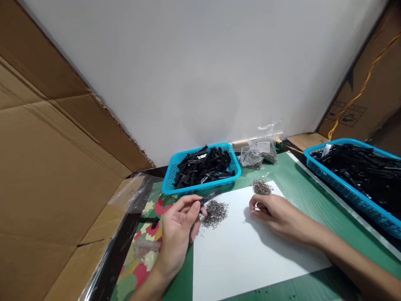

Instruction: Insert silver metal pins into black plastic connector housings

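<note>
My left hand (181, 225) is closed on a slim black plastic part (210, 196), held between thumb and fingers above the white sheet's upper left corner. Just under that part lies a heap of tiny metal pieces (216, 212), which look like small springs or pins. Over the right half of the white sheet (238, 255) is my right hand (271, 211), thumb and fingertips curled together; whether something tiny sits between them I cannot make out. Close behind those fingers is a second, smaller metal heap (262, 187).
A blue basket (166, 184) of black parts stands at the back, another blue basket (344, 173) at the right. Bags of metal pieces (266, 152) lie against the wall. One black part (152, 220) rests on the patterned sheet at left. Cardboard (62, 175) walls the left side.
</note>
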Motion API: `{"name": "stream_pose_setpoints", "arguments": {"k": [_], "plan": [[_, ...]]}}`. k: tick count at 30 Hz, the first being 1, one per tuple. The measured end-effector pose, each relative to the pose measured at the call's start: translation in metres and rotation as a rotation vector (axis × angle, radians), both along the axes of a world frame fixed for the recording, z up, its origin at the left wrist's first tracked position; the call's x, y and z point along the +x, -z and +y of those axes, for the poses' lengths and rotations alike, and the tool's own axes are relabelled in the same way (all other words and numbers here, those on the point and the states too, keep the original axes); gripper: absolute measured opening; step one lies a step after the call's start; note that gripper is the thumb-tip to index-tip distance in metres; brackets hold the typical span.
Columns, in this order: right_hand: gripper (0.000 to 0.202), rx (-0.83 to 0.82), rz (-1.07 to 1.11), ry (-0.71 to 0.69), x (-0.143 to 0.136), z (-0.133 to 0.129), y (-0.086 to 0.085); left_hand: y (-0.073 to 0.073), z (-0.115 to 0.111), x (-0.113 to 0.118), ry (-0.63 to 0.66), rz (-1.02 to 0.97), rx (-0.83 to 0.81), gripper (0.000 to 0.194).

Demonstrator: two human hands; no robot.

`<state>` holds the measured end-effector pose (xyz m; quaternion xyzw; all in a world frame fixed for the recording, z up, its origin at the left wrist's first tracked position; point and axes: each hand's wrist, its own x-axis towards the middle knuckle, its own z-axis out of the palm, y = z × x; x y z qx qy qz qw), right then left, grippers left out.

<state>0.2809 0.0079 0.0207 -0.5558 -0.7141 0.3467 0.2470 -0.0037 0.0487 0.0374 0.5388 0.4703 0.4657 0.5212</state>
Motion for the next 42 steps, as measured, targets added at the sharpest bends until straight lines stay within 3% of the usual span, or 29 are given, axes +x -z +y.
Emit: {"name": "stream_pose_setpoints", "arguments": {"k": [4, 7, 10, 14, 18, 22, 31, 42], "plan": [[0.026, -0.143, 0.569, 0.013, -0.008, -0.003, 0.000, 0.026, -0.028, 0.009, 0.123, -0.070, -0.140, 0.042], [0.031, -0.255, 0.863, 0.000, -0.021, -0.007, 0.008, 0.030, -0.040, 0.012, 0.266, -0.028, -0.180, 0.038], [0.030, -0.354, 1.009, -0.037, -0.031, -0.012, 0.016, 0.026, -0.048, 0.011, 0.365, 0.009, -0.197, 0.035], [0.031, -0.385, 0.990, -0.027, -0.039, -0.018, 0.015, 0.022, -0.055, 0.010, 0.438, 0.037, -0.233, 0.034], [0.031, -0.167, 0.794, 0.155, -0.049, -0.027, 0.004, 0.018, -0.056, 0.014, 0.477, 0.055, -0.162, 0.021], [0.028, -0.003, 0.671, 0.244, -0.061, -0.041, 0.001, 0.016, -0.057, 0.018, 0.503, 0.039, -0.191, 0.027], [0.024, -0.098, 0.733, 0.165, -0.072, -0.047, 0.006, 0.020, -0.052, 0.022, 0.447, -0.004, -0.050, 0.024], [0.028, -0.159, 0.766, 0.214, -0.074, -0.047, 0.008, 0.021, -0.055, 0.020, 0.436, -0.059, -0.097, 0.021]]}}
